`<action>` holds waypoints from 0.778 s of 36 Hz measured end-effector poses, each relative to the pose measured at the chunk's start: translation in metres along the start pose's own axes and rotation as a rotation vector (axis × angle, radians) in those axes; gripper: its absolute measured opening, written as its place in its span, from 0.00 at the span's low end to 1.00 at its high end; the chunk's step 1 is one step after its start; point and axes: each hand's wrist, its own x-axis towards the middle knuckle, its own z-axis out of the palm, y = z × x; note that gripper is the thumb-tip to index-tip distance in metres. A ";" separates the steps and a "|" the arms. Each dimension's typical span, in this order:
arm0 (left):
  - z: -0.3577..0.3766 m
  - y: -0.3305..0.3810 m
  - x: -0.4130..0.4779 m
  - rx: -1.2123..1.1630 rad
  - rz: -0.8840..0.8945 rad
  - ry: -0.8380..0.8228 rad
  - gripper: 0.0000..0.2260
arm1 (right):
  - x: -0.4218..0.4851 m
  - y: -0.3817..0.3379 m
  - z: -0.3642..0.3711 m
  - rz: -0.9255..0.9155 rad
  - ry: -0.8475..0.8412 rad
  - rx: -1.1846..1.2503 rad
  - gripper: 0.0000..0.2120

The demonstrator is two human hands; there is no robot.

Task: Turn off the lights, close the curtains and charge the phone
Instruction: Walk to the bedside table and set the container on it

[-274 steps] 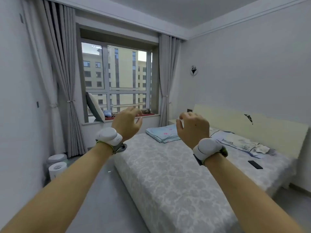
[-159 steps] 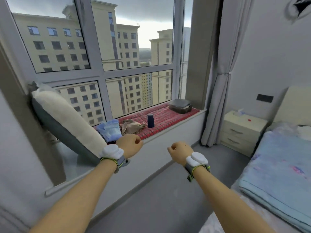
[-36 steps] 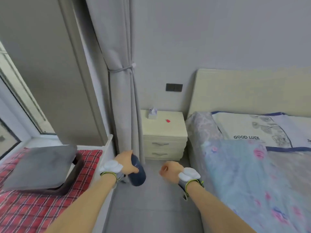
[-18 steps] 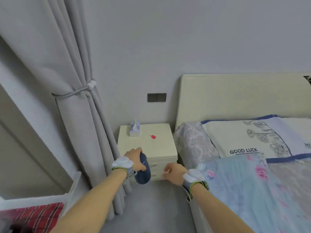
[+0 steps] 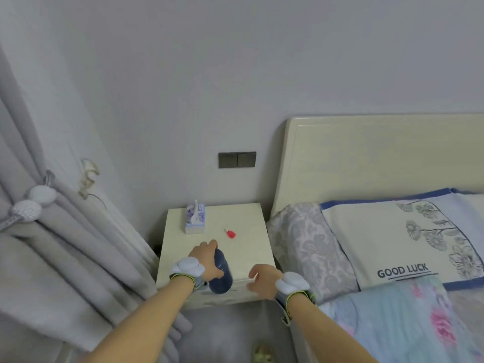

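**Dark cylinder held over the nightstand, switch straight ahead**

The left hand (image 5: pixel 205 260) is closed around a dark blue cylinder (image 5: pixel 221 273), probably a power bank or speaker; I cannot tell which. Its long axis runs away from the person, tilted, with the near end low over the front edge of the nightstand (image 5: pixel 243 224). The right hand (image 5: pixel 262 280) is just beside it to the right, loosely curled and holding nothing. Beyond the grip lie a tissue pack (image 5: pixel 195 218) and a small red object (image 5: pixel 230 233). The wall switch (image 5: pixel 237 159) is above and straight ahead, about equally near to both hands. The tied curtain (image 5: pixel 52 231) hangs to the left of the grip, not yet closed. No phone is visible here. The bed (image 5: pixel 392 258) lies to the right.
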 end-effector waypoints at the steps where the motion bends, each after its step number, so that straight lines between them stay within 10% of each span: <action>1: -0.002 -0.001 0.001 0.011 -0.001 -0.001 0.28 | 0.003 -0.002 -0.002 0.004 0.011 -0.003 0.19; 28: 0.005 -0.022 0.210 0.086 -0.203 -0.078 0.25 | 0.273 0.013 -0.107 -0.135 -0.130 -0.152 0.16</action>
